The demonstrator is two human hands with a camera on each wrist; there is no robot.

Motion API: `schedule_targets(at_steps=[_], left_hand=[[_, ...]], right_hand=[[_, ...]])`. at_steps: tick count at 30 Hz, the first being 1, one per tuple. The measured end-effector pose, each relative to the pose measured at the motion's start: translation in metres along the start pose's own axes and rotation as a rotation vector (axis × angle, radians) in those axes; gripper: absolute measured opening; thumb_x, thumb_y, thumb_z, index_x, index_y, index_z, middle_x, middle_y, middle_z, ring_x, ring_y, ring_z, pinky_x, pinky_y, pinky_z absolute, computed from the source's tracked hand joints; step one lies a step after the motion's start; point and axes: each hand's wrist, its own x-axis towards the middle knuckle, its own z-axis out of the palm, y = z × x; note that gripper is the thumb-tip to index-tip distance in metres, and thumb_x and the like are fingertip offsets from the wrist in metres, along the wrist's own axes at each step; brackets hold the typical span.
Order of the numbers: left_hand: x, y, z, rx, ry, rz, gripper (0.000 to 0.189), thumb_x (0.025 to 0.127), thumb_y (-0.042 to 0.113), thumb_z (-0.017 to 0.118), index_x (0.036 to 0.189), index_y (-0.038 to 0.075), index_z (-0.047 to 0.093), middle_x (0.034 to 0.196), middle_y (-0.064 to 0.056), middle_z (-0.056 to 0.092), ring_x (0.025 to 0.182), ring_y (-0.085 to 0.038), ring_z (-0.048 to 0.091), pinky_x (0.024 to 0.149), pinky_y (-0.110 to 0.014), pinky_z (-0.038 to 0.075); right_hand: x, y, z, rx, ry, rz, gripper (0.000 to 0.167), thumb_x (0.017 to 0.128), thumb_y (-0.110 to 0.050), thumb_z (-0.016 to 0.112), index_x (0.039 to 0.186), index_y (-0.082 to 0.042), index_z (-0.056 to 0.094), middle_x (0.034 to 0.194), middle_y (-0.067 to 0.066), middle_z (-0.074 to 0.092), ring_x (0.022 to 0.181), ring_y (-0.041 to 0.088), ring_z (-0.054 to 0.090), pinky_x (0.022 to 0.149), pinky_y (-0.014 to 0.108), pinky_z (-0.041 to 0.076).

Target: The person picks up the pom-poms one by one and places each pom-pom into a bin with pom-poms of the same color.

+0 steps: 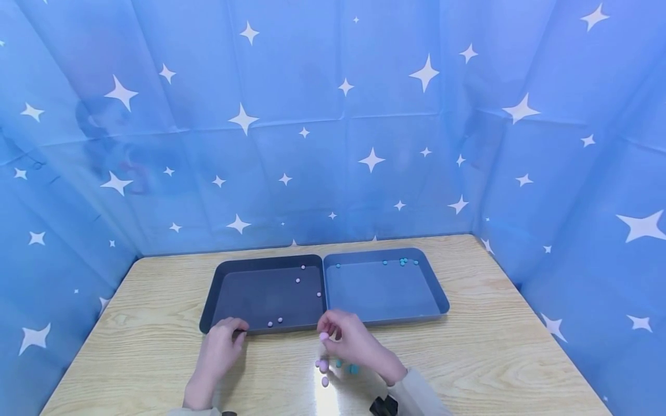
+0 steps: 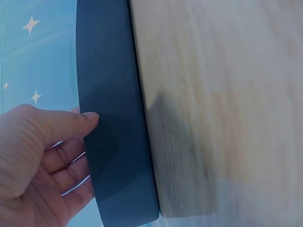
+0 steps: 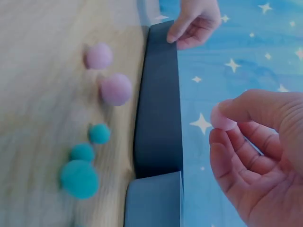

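Right hand (image 1: pixel 354 345): thumb and fingertip pinch a pink ball (image 3: pixel 222 119);
Left hand (image 1: pixel 218 348): thumb and fingers grip the near wall of the dark tray (image 1: pixel 260 297), left of the pinch;
Blue tray (image 1: pixel 385 292): beyond the pinch, rightward;
Loose pink balls (image 1: pixel 324 366), teal balls (image 1: pixel 354 369): on the table (image 1: pixel 494 346), nearer the person than the pinch

A person's right hand (image 3: pixel 265 158) pinches a pink ball (image 3: pixel 221 121) as the left hand (image 3: pixel 199 21) grips a dark tray (image 3: pixel 160 104) by its edge, beside a blue tray (image 3: pixel 154 203). Two more pink balls (image 3: pixel 116 89) and some teal balls (image 3: pixel 79 179) dot the table (image 3: pixel 38 109).
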Motion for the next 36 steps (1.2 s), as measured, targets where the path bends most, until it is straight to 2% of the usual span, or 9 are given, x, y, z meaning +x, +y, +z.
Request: schedule_targets(at_steps=[3, 10, 18, 22, 27, 31, 36], left_hand=[[0.000, -0.001, 0.000, 0.002, 0.003, 0.002, 0.024, 0.064, -0.014, 0.071, 0.075, 0.006, 0.066, 0.078, -0.006, 0.066, 0.078, -0.027, 0.064, 0.068, -0.042, 0.052], [-0.001, -0.002, 0.001, 0.011, -0.002, 0.001, 0.024, 0.064, -0.013, 0.072, 0.076, 0.007, 0.067, 0.079, -0.006, 0.066, 0.077, -0.026, 0.064, 0.067, -0.042, 0.052], [-0.001, -0.003, 0.001, 0.008, -0.005, 0.001, 0.023, 0.065, -0.013, 0.072, 0.076, 0.006, 0.067, 0.078, -0.005, 0.066, 0.077, -0.026, 0.064, 0.067, -0.041, 0.052], [-0.001, -0.003, 0.001, 0.003, 0.000, 0.006, 0.023, 0.064, -0.013, 0.072, 0.075, 0.006, 0.067, 0.078, -0.005, 0.066, 0.076, -0.025, 0.064, 0.066, -0.041, 0.052], [0.000, -0.003, 0.000, 0.002, 0.018, 0.026, 0.023, 0.063, -0.013, 0.071, 0.074, 0.006, 0.066, 0.077, -0.005, 0.065, 0.075, -0.025, 0.063, 0.065, -0.041, 0.052], [0.000, -0.002, -0.001, -0.001, 0.017, 0.027, 0.022, 0.063, -0.013, 0.071, 0.074, 0.006, 0.066, 0.076, -0.005, 0.065, 0.075, -0.025, 0.063, 0.065, -0.041, 0.052], [0.001, -0.002, -0.002, -0.003, 0.001, 0.012, 0.022, 0.064, -0.013, 0.071, 0.075, 0.006, 0.066, 0.077, -0.006, 0.066, 0.076, -0.026, 0.064, 0.067, -0.041, 0.052]], right_hand=[[0.008, 0.001, 0.002, -0.003, 0.023, -0.016, 0.016, 0.077, 0.004, 0.069, 0.086, -0.006, 0.059, 0.079, 0.001, 0.060, 0.070, 0.008, 0.055, 0.058, 0.021, 0.050], [0.025, 0.000, 0.007, 0.048, 0.016, 0.060, 0.013, 0.081, 0.001, 0.067, 0.085, -0.009, 0.059, 0.081, 0.000, 0.058, 0.070, 0.006, 0.054, 0.062, 0.018, 0.048], [0.046, -0.002, 0.010, 0.091, 0.019, 0.102, 0.008, 0.084, -0.002, 0.065, 0.087, -0.006, 0.060, 0.083, 0.002, 0.057, 0.071, 0.010, 0.053, 0.063, 0.021, 0.048], [0.056, -0.003, 0.012, 0.138, 0.019, 0.142, 0.005, 0.086, -0.005, 0.064, 0.089, -0.007, 0.060, 0.084, 0.000, 0.057, 0.073, 0.009, 0.054, 0.065, 0.022, 0.048], [0.067, 0.000, 0.018, 0.197, 0.037, 0.147, 0.008, 0.085, -0.006, 0.066, 0.091, -0.008, 0.061, 0.084, -0.002, 0.059, 0.075, 0.009, 0.055, 0.068, 0.023, 0.049], [0.074, 0.003, 0.024, 0.263, 0.046, 0.163, 0.008, 0.087, -0.008, 0.066, 0.093, -0.007, 0.062, 0.085, 0.001, 0.061, 0.077, 0.011, 0.056, 0.071, 0.025, 0.049], [0.083, 0.003, 0.028, 0.354, 0.069, 0.235, 0.010, 0.088, -0.009, 0.064, 0.096, -0.003, 0.062, 0.088, 0.008, 0.063, 0.080, 0.017, 0.056, 0.073, 0.025, 0.048]])
